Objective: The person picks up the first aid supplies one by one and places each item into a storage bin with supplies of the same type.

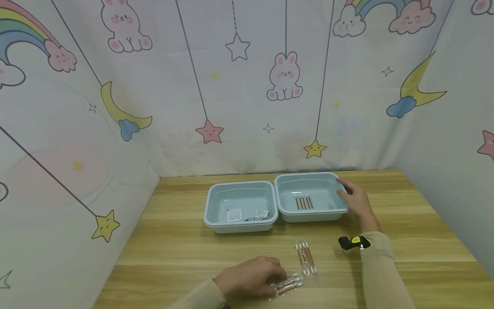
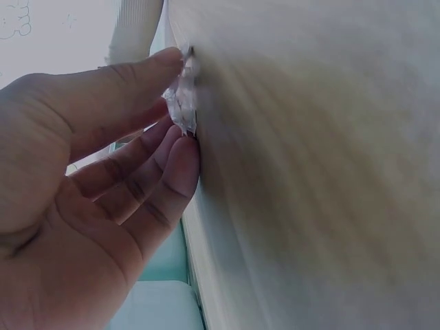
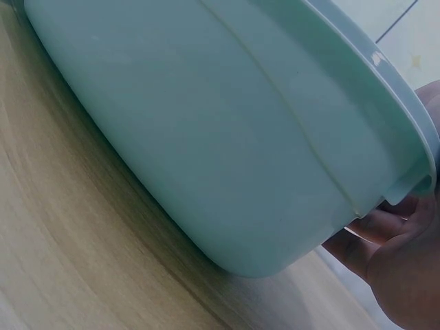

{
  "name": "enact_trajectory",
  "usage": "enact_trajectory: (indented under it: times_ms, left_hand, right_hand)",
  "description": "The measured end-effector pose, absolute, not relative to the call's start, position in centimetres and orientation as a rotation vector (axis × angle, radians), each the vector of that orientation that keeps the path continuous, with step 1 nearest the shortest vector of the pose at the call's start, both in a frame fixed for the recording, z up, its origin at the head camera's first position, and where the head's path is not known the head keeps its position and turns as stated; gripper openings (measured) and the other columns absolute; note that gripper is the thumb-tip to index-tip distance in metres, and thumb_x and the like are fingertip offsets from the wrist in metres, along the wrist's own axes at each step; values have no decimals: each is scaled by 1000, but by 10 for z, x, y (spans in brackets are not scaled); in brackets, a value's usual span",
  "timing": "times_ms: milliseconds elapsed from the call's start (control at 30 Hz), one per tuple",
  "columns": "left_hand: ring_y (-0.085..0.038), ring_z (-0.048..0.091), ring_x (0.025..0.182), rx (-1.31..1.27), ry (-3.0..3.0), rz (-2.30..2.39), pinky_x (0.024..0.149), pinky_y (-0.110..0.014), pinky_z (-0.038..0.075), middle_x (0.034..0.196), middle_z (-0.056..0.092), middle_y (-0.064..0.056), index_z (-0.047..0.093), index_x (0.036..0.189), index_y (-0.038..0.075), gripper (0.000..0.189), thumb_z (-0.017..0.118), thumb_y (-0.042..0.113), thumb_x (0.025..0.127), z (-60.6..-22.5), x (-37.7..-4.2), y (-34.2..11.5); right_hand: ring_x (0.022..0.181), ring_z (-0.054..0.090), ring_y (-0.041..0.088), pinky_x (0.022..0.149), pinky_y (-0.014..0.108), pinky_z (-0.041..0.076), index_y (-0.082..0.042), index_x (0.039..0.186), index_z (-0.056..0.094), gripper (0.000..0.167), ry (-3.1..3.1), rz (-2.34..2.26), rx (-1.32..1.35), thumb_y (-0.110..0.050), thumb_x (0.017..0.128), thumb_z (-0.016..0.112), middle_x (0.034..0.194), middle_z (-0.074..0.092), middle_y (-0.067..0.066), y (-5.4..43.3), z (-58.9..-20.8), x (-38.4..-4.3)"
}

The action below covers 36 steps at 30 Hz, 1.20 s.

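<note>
My left hand (image 1: 251, 277) is at the front of the table and pinches a clear packet of cotton swabs (image 1: 289, 284). In the left wrist view, thumb and fingertips close on the crinkled wrapper (image 2: 181, 100), low against the wood. Just beyond it, to the right, lies a second packet of cotton swabs (image 1: 305, 259). My right hand (image 1: 359, 202) grips the right end of a light blue basin (image 1: 313, 213); the thumb side is over the rim and fingers are under it in the right wrist view. Inside this basin is a row of several swabs (image 1: 304, 202).
A matching basin (image 1: 240, 226) stands against the left side of the first one. It holds a white printed sachet (image 1: 234, 215) and a crumpled small packet (image 1: 261, 214). Patterned cloth walls (image 1: 247, 98) enclose the wooden table (image 1: 170, 257) at the back and sides.
</note>
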<state>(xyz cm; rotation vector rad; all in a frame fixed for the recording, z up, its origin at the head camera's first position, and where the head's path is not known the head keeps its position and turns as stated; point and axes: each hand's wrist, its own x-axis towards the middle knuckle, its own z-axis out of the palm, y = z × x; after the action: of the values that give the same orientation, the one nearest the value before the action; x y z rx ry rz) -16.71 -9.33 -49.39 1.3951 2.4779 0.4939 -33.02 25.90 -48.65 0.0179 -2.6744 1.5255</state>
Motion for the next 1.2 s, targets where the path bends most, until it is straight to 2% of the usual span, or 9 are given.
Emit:
enact_trajectory:
  times_ms: [133, 400, 700, 867, 1200]
  left_hand:
    - [9, 53, 85, 1390, 2469, 494, 76, -4, 43, 99, 63, 15, 69, 115, 20, 38, 78, 20, 78, -494, -168, -93]
    - [9, 48, 71, 1417, 2476, 460, 65, -2, 40, 83, 61, 15, 73, 104, 18, 26, 73, 11, 79, -495, -169, -92]
    - [9, 47, 64, 1483, 2530, 439, 61, -2, 39, 75, 61, 17, 74, 87, 19, 18, 70, 9, 72, -497, -167, -92]
    - [11, 45, 62, 1517, 2543, 440, 60, -2, 39, 75, 62, 18, 74, 86, 20, 18, 70, 10, 72, -495, -167, -92]
    - [12, 50, 67, 1508, 2557, 511, 66, -1, 41, 78, 66, 15, 76, 90, 18, 16, 70, 10, 78, -489, -166, -93]
  right_hand:
    - [143, 27, 45, 114, 61, 25, -5, 146, 44, 48, -2677, 1517, 15, -12, 98, 50, 155, 32, 23, 259, -486, -330]
    - [143, 28, 44, 114, 61, 26, -6, 145, 44, 48, -2676, 1511, 13, -12, 98, 50, 155, 32, 22, 259, -487, -330]
    - [141, 32, 44, 113, 59, 29, -4, 144, 46, 48, -2664, 1493, 32, -12, 97, 52, 153, 35, 24, 259, -489, -332]
    - [140, 34, 45, 112, 59, 31, -4, 144, 46, 48, -2661, 1480, 46, -11, 97, 52, 152, 36, 25, 260, -489, -331]
    - [141, 31, 45, 112, 59, 30, -4, 145, 44, 49, -2674, 1490, 33, -11, 97, 51, 153, 34, 24, 259, -489, -332]
